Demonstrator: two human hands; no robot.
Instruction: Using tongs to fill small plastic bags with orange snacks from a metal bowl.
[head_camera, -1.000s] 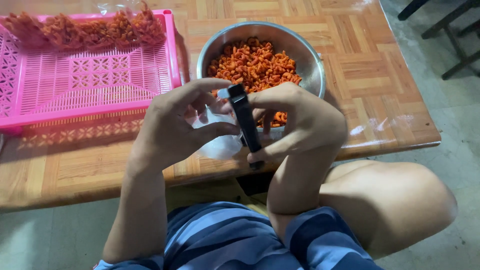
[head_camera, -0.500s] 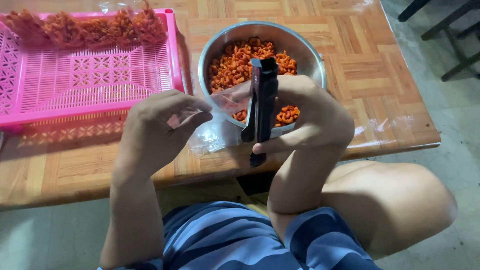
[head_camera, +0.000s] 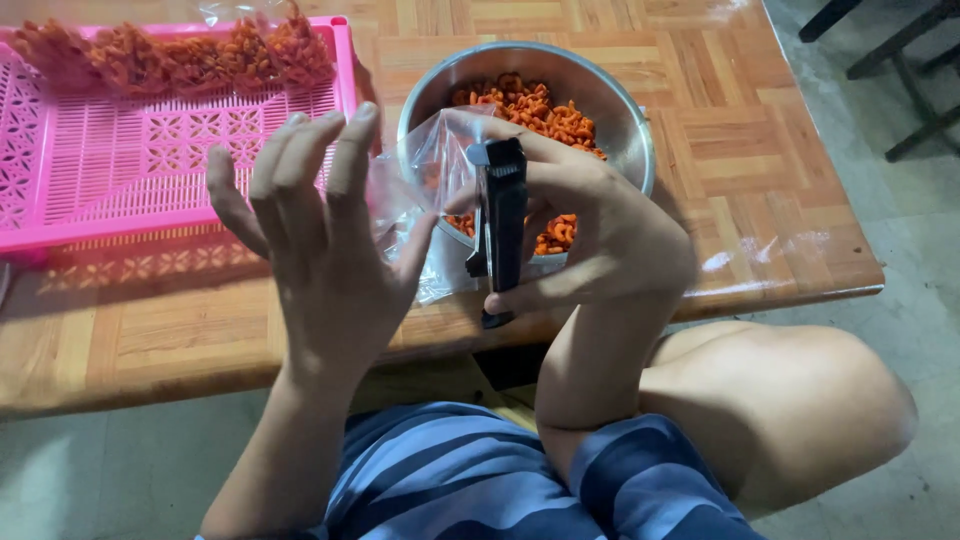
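- Left hand (head_camera: 320, 250) is raised above the table (head_camera: 190, 330) edge, fingers spread wide, gripping nothing; its thumb lies against the clear bag (head_camera: 425, 195).
- Right hand (head_camera: 590, 235) is wrapped around black tongs (head_camera: 503, 230), held upright just right of the left hand, and pinches the bag's top edge against them.
- The bag hangs crumpled between the hands, in front of the bowl (head_camera: 625, 125).
- The steel bowl stands on the table behind, holding orange curled snacks (head_camera: 535, 105).
- Farther left, a pink slatted tray (head_camera: 150, 165) carries filled packets (head_camera: 170, 55) of the same orange snack along its far edge.
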